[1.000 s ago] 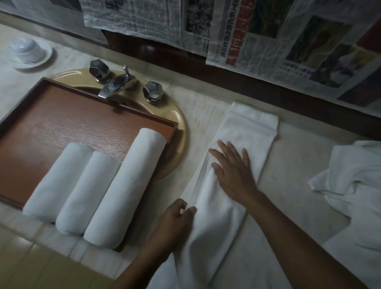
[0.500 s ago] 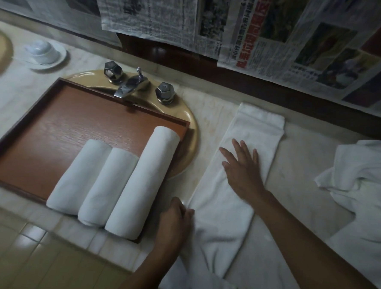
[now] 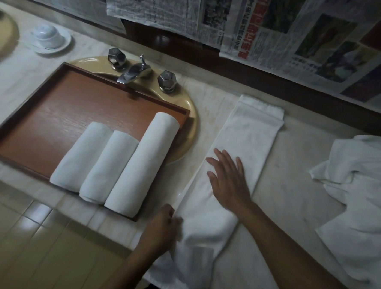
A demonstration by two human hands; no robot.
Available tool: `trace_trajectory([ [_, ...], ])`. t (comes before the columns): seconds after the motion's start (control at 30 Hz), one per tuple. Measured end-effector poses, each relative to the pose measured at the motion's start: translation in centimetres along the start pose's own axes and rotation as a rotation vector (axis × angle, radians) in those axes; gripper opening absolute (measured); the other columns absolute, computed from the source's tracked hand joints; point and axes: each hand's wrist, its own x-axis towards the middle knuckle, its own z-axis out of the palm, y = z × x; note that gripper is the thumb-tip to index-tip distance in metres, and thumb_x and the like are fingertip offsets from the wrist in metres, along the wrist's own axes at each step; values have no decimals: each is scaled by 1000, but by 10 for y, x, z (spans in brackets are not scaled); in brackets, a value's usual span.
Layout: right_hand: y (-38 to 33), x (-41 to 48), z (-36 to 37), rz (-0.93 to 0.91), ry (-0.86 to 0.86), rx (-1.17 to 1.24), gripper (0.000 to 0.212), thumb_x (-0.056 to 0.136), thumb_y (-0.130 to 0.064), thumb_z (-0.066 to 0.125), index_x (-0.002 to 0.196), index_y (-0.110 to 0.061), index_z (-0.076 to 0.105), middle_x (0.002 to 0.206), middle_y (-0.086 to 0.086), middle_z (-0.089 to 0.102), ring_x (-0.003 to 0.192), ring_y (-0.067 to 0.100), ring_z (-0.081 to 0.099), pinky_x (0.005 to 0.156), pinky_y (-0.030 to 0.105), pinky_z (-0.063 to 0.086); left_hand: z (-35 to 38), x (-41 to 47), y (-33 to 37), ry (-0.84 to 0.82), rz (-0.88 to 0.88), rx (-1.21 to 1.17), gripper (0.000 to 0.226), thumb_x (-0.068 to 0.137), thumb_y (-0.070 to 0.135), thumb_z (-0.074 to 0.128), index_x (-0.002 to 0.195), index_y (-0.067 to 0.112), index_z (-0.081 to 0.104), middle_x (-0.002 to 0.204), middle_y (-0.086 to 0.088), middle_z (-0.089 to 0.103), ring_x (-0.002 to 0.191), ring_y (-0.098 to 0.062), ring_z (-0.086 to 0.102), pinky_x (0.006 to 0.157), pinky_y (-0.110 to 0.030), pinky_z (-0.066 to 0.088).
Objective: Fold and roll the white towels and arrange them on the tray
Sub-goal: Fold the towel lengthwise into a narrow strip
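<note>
A white towel (image 3: pixel 247 145) folded into a long strip lies on the marble counter, its near end hanging over the front edge. My right hand (image 3: pixel 229 182) presses flat on the middle of the strip, fingers spread. My left hand (image 3: pixel 162 229) pinches the strip's left edge near the counter front. Three rolled white towels (image 3: pixel 115 162) lie side by side at the right end of the brown wooden tray (image 3: pixel 60 111), which sits over the sink.
A heap of unfolded white towels (image 3: pixel 360 190) lies on the counter at the right. The faucet with two knobs (image 3: pixel 133 71) stands behind the tray. A white covered dish (image 3: pixel 49 37) sits far left. Newspaper sheets (image 3: pixel 270 26) cover the wall.
My right hand has slid back along the strip toward me. My left hand has stayed at the strip's left edge. The view has shifted left.
</note>
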Motion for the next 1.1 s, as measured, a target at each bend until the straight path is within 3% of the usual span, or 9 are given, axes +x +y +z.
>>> trace_trajectory([
  [0.13,0,0,-1,-9,-2,1,42,108,-42,37,147,-30,46,167,-3,28,157,17,16,125,53,16,2,-11,-13,139,-4,-139,22,98,36,66,88,18,56,79,-6,67,69,-23,65,57,-35,48],
  [0.33,2,-1,4,-3,38,25,42,106,-42,40,144,-28,52,165,-2,34,155,19,23,124,53,17,8,-9,-21,347,27,55,27,99,30,66,81,15,53,75,1,57,67,-10,51,62,-34,34],
  [0.53,-12,-7,2,20,58,-8,46,102,-43,40,143,-28,55,162,9,38,152,34,29,118,65,24,13,-15,-21,395,45,88,28,99,32,64,82,15,51,73,1,55,69,-20,55,58,-34,34],
  [0.7,-61,-72,14,-197,39,53,45,102,-42,45,144,-30,56,161,6,41,151,28,33,121,59,23,10,-13,-20,368,20,72,23,98,32,65,85,16,54,80,0,58,69,-13,54,55,-27,38],
  [0.83,-54,-78,18,-222,23,34,47,105,-42,45,150,-30,48,165,0,33,155,22,25,123,55,20,-6,-21,-19,60,-48,8,17,92,21,66,99,6,64,94,-8,64,85,-25,65,78,-44,58],
  [0.9,-54,-76,16,-231,18,27,47,106,-43,44,150,-30,48,165,0,34,155,21,26,123,55,22,-9,-38,-26,-90,-64,143,10,92,21,61,92,11,60,92,-7,63,81,-23,64,68,-37,55],
  [0.97,-54,-77,16,-236,20,24,47,105,-43,45,150,-29,48,165,0,34,155,21,26,123,55,22,-8,-55,-40,-62,-19,332,15,89,17,54,77,16,45,78,0,53,65,-13,48,53,-29,36],
  [1.03,-53,-78,16,-233,27,29,47,105,-42,46,150,-29,49,165,0,35,154,21,26,122,55,22,-4,-71,-57,17,60,234,16,81,14,53,70,15,42,68,0,49,57,-13,43,53,-33,30],
  [1.1,-53,-78,16,-225,27,27,47,104,-42,46,150,-29,49,165,-1,35,155,20,26,122,55,22,-6,-87,-70,48,89,-87,6,82,12,57,77,14,61,73,-3,65,64,-17,62,56,-35,44],
])
